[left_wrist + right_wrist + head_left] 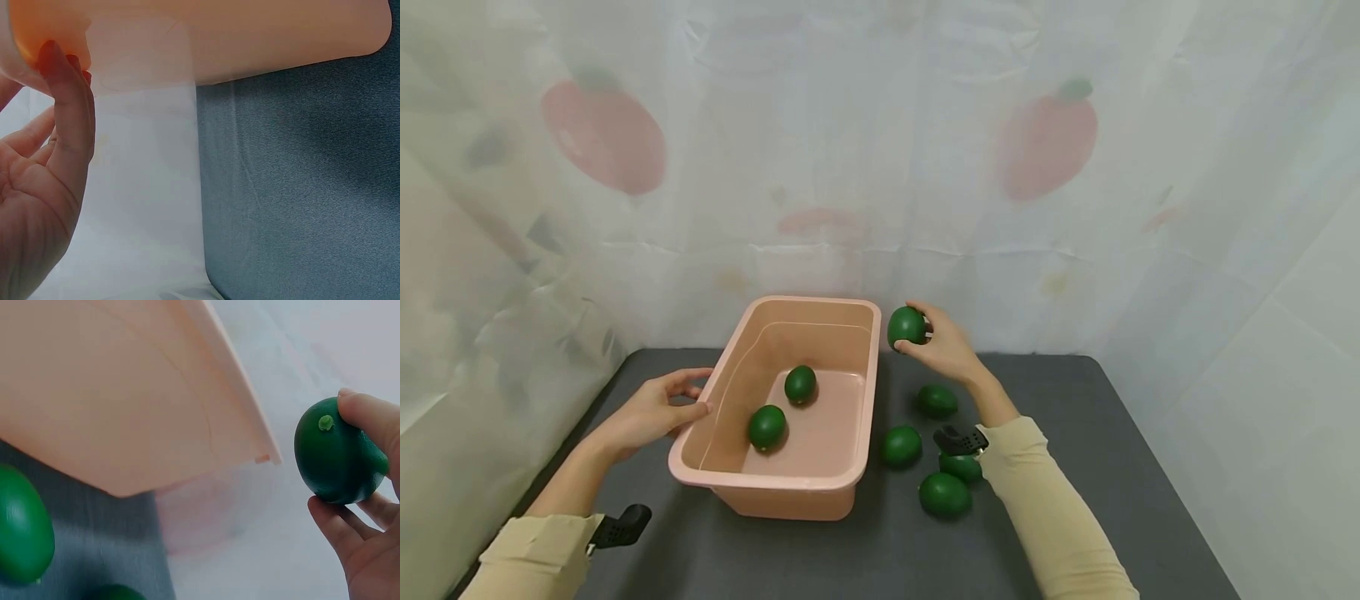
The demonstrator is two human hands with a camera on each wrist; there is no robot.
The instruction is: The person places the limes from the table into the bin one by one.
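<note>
We are holding one green fruit beside the far right corner of the pink tub.

Our right hand (946, 344) is pinching the held green fruit (907, 327) between thumb and fingertips, stem nub facing the wrist camera, just right of the pink tub (871, 392) and level with its rim. Open air is lying leftward over that rim, where two green fruits (767, 427) are already resting inside. Our left hand (655, 408) is bracing the tub's left wall, fingers loosely spread with tips touching the rim. Right of the tub, four loose fruits (901, 446) are sitting on the dark mat (1097, 433), below our right forearm.
</note>
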